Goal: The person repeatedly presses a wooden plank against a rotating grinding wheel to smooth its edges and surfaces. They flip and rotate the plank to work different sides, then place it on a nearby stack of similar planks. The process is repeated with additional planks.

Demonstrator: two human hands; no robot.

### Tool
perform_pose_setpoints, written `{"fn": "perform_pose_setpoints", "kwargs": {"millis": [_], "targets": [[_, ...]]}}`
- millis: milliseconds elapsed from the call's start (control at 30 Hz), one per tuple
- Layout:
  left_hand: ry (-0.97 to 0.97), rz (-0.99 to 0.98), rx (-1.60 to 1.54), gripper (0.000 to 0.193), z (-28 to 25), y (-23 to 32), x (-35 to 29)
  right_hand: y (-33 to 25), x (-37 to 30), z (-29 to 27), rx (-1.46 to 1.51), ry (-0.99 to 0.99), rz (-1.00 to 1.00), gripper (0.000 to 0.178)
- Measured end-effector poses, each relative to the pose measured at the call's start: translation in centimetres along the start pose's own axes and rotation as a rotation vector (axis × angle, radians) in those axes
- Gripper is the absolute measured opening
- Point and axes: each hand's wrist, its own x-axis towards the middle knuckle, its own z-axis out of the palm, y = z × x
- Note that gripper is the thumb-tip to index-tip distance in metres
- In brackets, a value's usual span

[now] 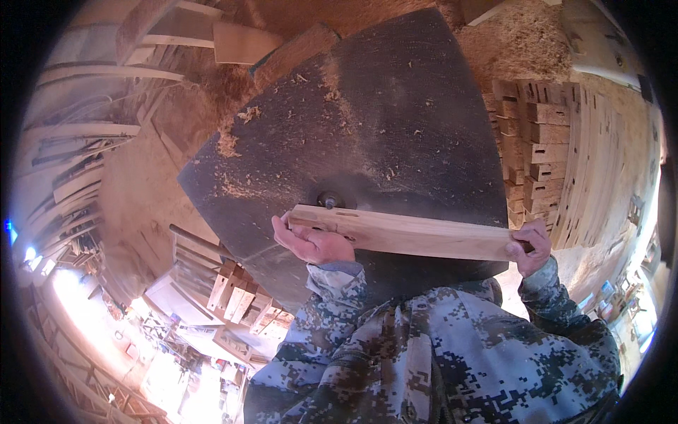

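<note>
A long pale wooden board (pixel 424 235) spans from one of my hands to the other, over the near part of a dark machine table (pixel 395 113). My left hand (pixel 318 244) is closed around its left end, fingers along the near face. At the right end, my right hand (pixel 531 247) grips the wood with bent fingers. Just beyond the left part of the board, a small dark spindle with a cutter (pixel 329 201) rises from a round opening in the tabletop. The board's far edge lies close to the cutter; whether they touch, I cannot tell.
Wood shavings (pixel 227 141) lie scattered on the tabletop, with a large sawdust heap (pixel 519 49) behind it. Slotted wooden pieces (pixel 547 155) are stacked close on the right. More wood blocks (pixel 236 293) stand at the lower left. Curved-looking boards (pixel 85 131) line the far left.
</note>
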Motion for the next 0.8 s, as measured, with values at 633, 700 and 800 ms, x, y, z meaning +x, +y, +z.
{"fn": "perform_pose_setpoints", "kwargs": {"millis": [633, 700, 800], "targets": [[0.059, -0.170, -0.293, 0.052, -0.4, 0.5, -0.3, 0.2, 3.6, -1.0, -0.055, -0.025, -0.040, 0.025], [0.041, -0.174, -0.284, 0.057, -1.1, 0.5, 0.1, -0.6, 3.1, -0.4, -0.040, -0.025, -0.044, 0.025], [0.029, -0.168, -0.216, 0.070, -1.8, 0.7, 1.1, -1.9, 2.3, 1.0, 0.020, -0.007, -0.036, 0.022]]}}
